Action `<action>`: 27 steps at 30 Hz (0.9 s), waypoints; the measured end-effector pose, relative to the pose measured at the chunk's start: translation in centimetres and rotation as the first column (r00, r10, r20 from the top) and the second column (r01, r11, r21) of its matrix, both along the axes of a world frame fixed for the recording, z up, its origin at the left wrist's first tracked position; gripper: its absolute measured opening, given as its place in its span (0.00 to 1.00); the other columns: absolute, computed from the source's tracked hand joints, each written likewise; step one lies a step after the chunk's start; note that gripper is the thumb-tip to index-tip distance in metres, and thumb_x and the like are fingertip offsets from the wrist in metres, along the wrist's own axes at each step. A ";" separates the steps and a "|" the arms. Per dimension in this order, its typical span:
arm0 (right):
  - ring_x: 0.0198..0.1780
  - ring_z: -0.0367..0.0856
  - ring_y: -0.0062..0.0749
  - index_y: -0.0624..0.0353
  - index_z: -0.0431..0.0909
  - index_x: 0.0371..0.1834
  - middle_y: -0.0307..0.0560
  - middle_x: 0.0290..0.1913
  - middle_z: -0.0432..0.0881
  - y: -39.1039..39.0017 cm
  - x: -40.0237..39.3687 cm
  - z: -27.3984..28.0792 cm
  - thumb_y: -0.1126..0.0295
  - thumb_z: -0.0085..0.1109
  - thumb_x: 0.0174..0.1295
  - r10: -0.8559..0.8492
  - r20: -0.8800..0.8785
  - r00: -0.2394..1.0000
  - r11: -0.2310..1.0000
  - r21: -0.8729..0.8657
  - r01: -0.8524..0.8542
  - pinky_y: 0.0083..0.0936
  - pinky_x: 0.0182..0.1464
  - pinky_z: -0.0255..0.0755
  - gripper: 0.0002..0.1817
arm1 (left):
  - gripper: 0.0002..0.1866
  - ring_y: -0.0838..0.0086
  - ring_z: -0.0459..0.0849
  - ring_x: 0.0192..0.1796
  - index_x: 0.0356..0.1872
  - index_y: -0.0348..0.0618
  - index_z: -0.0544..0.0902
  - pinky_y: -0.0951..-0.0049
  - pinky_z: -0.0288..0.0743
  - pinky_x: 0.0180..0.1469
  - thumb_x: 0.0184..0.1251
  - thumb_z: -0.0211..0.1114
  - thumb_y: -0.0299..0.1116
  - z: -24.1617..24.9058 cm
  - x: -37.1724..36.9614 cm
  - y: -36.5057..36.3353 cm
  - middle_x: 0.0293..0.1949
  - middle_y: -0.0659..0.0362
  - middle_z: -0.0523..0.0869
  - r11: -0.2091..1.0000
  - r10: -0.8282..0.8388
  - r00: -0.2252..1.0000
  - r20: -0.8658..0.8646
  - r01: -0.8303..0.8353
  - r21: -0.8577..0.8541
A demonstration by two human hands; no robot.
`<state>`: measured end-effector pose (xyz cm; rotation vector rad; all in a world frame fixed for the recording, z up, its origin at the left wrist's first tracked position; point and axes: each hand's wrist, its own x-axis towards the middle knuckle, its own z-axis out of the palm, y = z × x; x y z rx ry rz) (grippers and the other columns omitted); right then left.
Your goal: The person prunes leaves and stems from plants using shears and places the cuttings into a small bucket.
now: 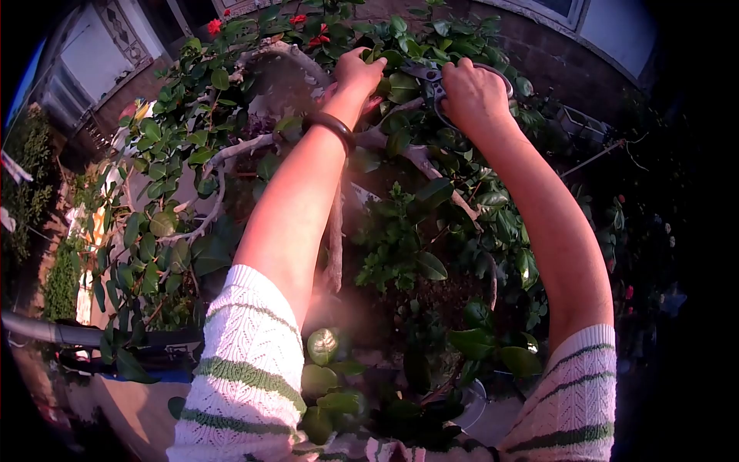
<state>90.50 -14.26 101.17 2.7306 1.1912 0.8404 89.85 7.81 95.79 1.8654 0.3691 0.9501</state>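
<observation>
At the top centre, my left hand (356, 79) has its fingers closed on green leaves (377, 61) of a shrub. A dark bangle (329, 127) circles the left wrist. My right hand (475, 96) grips a pair of scissors (436, 94) by their large loop handles. The blades point left toward the leaves beside my left hand; whether they touch a stem cannot be made out. Below and between my arms are bare, twisted branches (419, 158) and more foliage.
Red flowers (214, 27) stand at the shrub's top. Pale branches (246, 146) spread left. A grey rail (54, 329) crosses the lower left. Behind are a brick wall (570, 65) and a building with windows. A crate-like container (579, 123) sits at the right.
</observation>
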 end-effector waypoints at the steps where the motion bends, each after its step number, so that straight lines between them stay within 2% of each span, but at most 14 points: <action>1: 0.45 0.83 0.44 0.59 0.76 0.42 0.51 0.42 0.80 -0.1 -0.2 0.2 0.63 0.69 0.50 0.008 -0.014 1.000 1.000 0.010 -0.007 0.37 0.44 0.78 0.19 | 0.06 0.78 0.80 0.24 0.30 0.37 0.82 0.74 0.74 0.30 0.58 0.70 0.27 0.1 0.1 0.1 0.23 0.62 0.83 1.000 0.008 1.000 0.015 -0.008 0.003; 4: 0.44 0.82 0.48 0.58 0.77 0.41 0.51 0.41 0.79 -1.7 -1.1 0.4 0.61 0.68 0.50 0.001 -0.068 0.998 0.998 0.059 0.003 0.40 0.46 0.77 0.18 | 0.06 0.77 0.80 0.24 0.30 0.37 0.82 0.74 0.74 0.29 0.57 0.71 0.26 -0.1 0.4 0.4 0.23 0.62 0.83 0.999 0.015 1.000 -0.015 -0.015 -0.044; 7: 0.44 0.82 0.49 0.59 0.76 0.41 0.50 0.41 0.79 -2.6 -0.6 0.9 0.61 0.68 0.52 -0.004 -0.039 0.999 0.992 0.125 0.009 0.41 0.45 0.77 0.18 | 0.07 0.77 0.81 0.25 0.31 0.37 0.83 0.74 0.74 0.30 0.56 0.72 0.28 0.2 0.2 0.3 0.23 0.61 0.85 0.996 0.043 0.998 -0.053 -0.047 -0.076; 9: 0.45 0.82 0.48 0.57 0.77 0.42 0.50 0.41 0.80 -2.6 -0.1 1.1 0.61 0.68 0.52 0.000 -0.016 1.000 0.997 0.084 0.001 0.41 0.45 0.77 0.18 | 0.09 0.77 0.82 0.26 0.33 0.37 0.83 0.74 0.75 0.31 0.56 0.73 0.30 0.7 0.2 0.1 0.24 0.61 0.86 0.996 0.084 0.991 -0.101 -0.087 -0.034; 10: 0.45 0.82 0.47 0.57 0.77 0.42 0.49 0.41 0.80 -2.3 0.2 1.2 0.61 0.68 0.52 0.001 -0.031 1.000 0.999 0.053 0.001 0.40 0.45 0.77 0.18 | 0.10 0.77 0.84 0.27 0.34 0.36 0.84 0.75 0.75 0.32 0.55 0.74 0.31 1.0 0.2 -0.1 0.26 0.60 0.87 0.990 0.045 0.992 -0.117 -0.060 -0.130; 12: 0.46 0.82 0.46 0.56 0.77 0.43 0.49 0.41 0.80 -1.6 -0.1 1.3 0.60 0.68 0.52 -0.012 -0.079 0.997 1.000 0.004 0.012 0.40 0.45 0.77 0.19 | 0.10 0.77 0.83 0.26 0.34 0.35 0.83 0.75 0.75 0.32 0.55 0.74 0.30 1.2 0.4 0.0 0.26 0.60 0.87 0.988 0.048 0.992 -0.118 -0.064 -0.139; 15: 0.44 0.86 0.44 0.59 0.84 0.32 0.51 0.37 0.85 -0.9 -0.2 0.6 0.65 0.67 0.50 0.053 -0.006 0.999 0.995 0.083 -0.052 0.35 0.42 0.80 0.10 | 0.10 0.77 0.83 0.26 0.34 0.34 0.83 0.74 0.75 0.32 0.55 0.74 0.28 1.2 0.5 0.1 0.28 0.59 0.87 0.980 0.015 0.996 -0.092 -0.032 -0.195; 19: 0.41 0.86 0.45 0.59 0.84 0.29 0.52 0.36 0.86 0.7 1.0 0.1 0.70 0.62 0.51 0.084 0.004 0.996 0.992 0.098 -0.084 0.34 0.43 0.80 0.06 | 0.10 0.76 0.81 0.25 0.36 0.34 0.83 0.74 0.75 0.31 0.55 0.74 0.26 1.5 0.0 -0.3 0.29 0.58 0.87 0.966 -0.029 0.998 -0.052 0.015 -0.260; 25: 0.49 0.85 0.41 0.56 0.85 0.40 0.51 0.43 0.85 3.4 1.5 0.4 0.66 0.59 0.54 0.000 -0.049 0.999 0.999 0.034 0.001 0.33 0.45 0.79 0.12 | 0.10 0.76 0.80 0.24 0.35 0.35 0.82 0.73 0.75 0.28 0.55 0.74 0.26 1.1 0.1 -0.1 0.27 0.60 0.84 0.955 -0.065 0.998 -0.014 0.058 -0.291; 26: 0.52 0.83 0.39 0.55 0.84 0.45 0.51 0.46 0.84 4.0 1.5 0.5 0.64 0.58 0.56 -0.076 -0.118 0.990 0.997 -0.003 0.077 0.33 0.47 0.79 0.15 | 0.10 0.76 0.80 0.24 0.35 0.35 0.82 0.73 0.75 0.28 0.55 0.74 0.26 0.9 0.3 0.0 0.26 0.60 0.84 0.952 -0.070 0.998 -0.003 0.066 -0.300; 27: 0.52 0.83 0.39 0.55 0.84 0.45 0.50 0.46 0.85 4.2 1.6 0.5 0.65 0.58 0.56 -0.085 -0.117 0.989 0.996 0.008 0.087 0.33 0.47 0.79 0.15 | 0.10 0.76 0.80 0.24 0.35 0.35 0.82 0.73 0.75 0.28 0.55 0.74 0.26 1.1 0.2 -0.2 0.26 0.60 0.84 0.956 -0.064 0.998 -0.011 0.058 -0.289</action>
